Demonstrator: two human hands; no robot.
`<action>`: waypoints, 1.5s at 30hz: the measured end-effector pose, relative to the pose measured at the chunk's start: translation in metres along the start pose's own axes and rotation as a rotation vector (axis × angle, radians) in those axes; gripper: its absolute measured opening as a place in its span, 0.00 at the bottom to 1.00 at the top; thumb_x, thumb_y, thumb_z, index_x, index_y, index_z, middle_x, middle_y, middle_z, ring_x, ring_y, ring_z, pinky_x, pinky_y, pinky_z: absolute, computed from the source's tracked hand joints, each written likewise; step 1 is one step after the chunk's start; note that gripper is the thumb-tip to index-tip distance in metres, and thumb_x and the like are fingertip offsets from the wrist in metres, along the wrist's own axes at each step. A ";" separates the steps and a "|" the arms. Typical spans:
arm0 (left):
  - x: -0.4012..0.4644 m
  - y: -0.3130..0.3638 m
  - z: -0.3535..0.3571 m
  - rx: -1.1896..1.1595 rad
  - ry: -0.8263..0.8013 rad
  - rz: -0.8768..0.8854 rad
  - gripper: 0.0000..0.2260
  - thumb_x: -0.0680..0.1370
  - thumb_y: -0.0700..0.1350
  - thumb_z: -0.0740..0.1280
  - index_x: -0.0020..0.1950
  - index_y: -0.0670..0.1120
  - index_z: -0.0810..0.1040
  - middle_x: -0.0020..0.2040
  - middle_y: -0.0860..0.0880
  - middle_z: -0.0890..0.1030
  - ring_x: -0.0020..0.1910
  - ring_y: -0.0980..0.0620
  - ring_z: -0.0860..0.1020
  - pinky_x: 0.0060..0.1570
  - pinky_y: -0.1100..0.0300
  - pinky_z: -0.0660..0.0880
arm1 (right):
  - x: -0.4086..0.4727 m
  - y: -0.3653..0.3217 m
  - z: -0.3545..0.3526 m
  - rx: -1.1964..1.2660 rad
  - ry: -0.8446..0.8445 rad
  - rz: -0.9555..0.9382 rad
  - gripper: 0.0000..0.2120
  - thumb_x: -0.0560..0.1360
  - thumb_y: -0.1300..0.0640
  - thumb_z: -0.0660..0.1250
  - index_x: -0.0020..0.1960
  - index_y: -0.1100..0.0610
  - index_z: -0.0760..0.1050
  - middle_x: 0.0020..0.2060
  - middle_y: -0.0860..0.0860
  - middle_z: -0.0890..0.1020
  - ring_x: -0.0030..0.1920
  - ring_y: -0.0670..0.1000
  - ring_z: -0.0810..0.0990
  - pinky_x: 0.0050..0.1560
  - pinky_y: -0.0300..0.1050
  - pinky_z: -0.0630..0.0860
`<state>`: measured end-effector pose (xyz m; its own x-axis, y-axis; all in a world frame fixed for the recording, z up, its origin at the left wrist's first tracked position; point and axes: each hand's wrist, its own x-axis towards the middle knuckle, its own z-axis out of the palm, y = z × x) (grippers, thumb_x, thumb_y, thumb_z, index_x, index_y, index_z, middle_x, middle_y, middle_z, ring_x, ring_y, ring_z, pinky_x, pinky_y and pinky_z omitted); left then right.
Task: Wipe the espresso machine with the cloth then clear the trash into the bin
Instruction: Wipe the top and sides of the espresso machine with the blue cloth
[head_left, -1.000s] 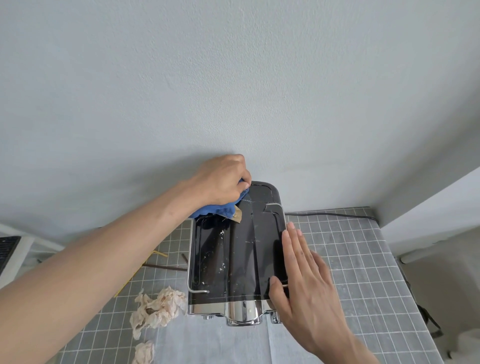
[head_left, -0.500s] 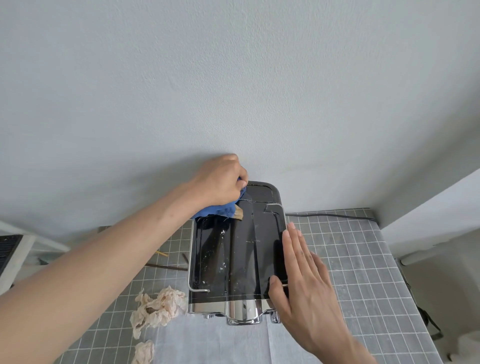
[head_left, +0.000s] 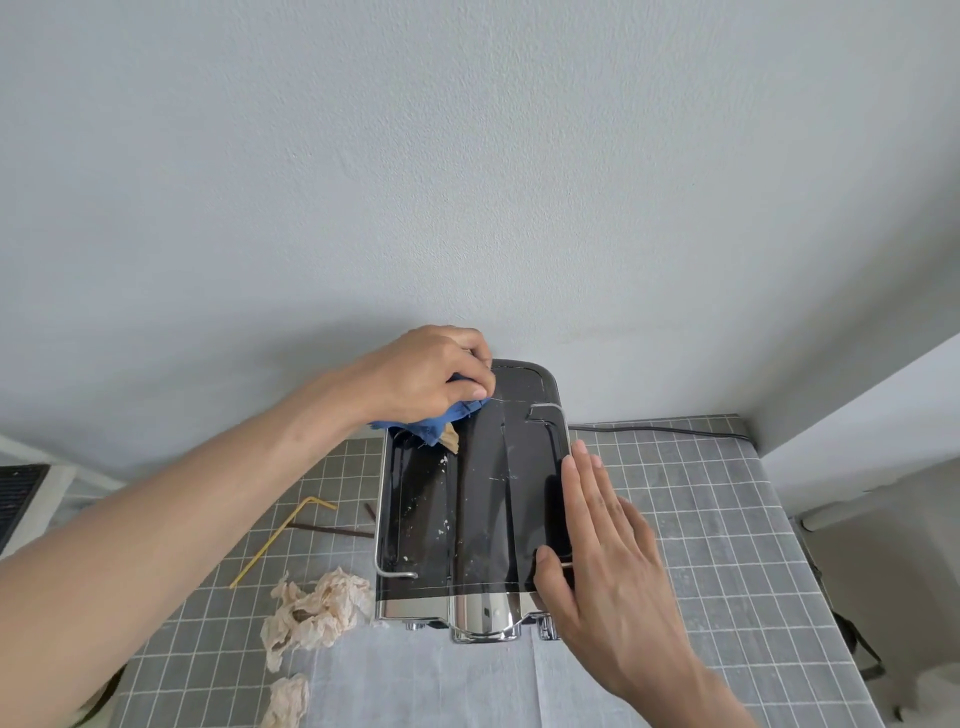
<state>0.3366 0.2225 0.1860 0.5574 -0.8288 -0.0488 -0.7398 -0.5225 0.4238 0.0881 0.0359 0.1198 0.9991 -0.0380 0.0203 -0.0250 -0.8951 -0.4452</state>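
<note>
A: Where are we in the job?

B: We are on the wiping part. Our left hand (head_left: 434, 376) is at the far left corner of the espresso machine (head_left: 470, 499), on its black top. The fingers curl around the blue cloth (head_left: 431, 423) and press it down there.

A: And our right hand (head_left: 605, 558)?

B: It lies flat along the right edge of the top, by the thin metal rail (head_left: 563, 431). The fingers are straight and the thumb rests on the black top. It holds nothing. We think it keeps the machine from sliding.

A: Is the top clean?

B: No. We see little white crumbs on the left side, and thin pale streaks in the middle. A small tan scrap (head_left: 451, 441) sits just beside the cloth.

A: So what comes next?

B: We think we need to drag the cloth toward us over those crumbs, pressing firmly while the right hand holds steady.

A: And the trash?

B: It waits on the table (head_left: 701, 519). Two crumpled paper balls (head_left: 317, 613) lie to the left of the machine, with a yellow bent straw (head_left: 280, 535) and a dark stick (head_left: 332, 530) near them. We cannot see the bin.
</note>
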 end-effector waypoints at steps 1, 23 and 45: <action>-0.001 -0.001 -0.001 -0.028 0.002 -0.012 0.06 0.81 0.45 0.71 0.48 0.54 0.86 0.54 0.58 0.78 0.52 0.56 0.78 0.59 0.51 0.74 | -0.001 0.001 0.000 0.004 -0.003 -0.002 0.38 0.81 0.44 0.53 0.85 0.53 0.41 0.85 0.46 0.41 0.84 0.46 0.41 0.82 0.57 0.56; -0.020 -0.014 -0.008 0.059 -0.046 -0.055 0.06 0.80 0.45 0.70 0.47 0.52 0.86 0.52 0.56 0.77 0.52 0.58 0.75 0.59 0.55 0.73 | 0.000 -0.001 0.001 -0.024 0.005 0.005 0.37 0.81 0.45 0.53 0.86 0.55 0.44 0.85 0.47 0.42 0.84 0.47 0.41 0.81 0.59 0.57; 0.054 0.048 0.038 -0.130 0.106 -0.084 0.09 0.81 0.50 0.67 0.57 0.55 0.85 0.50 0.56 0.87 0.47 0.57 0.80 0.52 0.59 0.76 | 0.000 0.001 0.003 -0.030 0.003 0.001 0.38 0.81 0.44 0.51 0.85 0.53 0.40 0.85 0.46 0.40 0.84 0.46 0.41 0.82 0.58 0.56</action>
<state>0.3173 0.1451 0.1693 0.6567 -0.7542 0.0039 -0.6381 -0.5528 0.5359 0.0886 0.0363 0.1166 0.9990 -0.0396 0.0225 -0.0266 -0.9078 -0.4186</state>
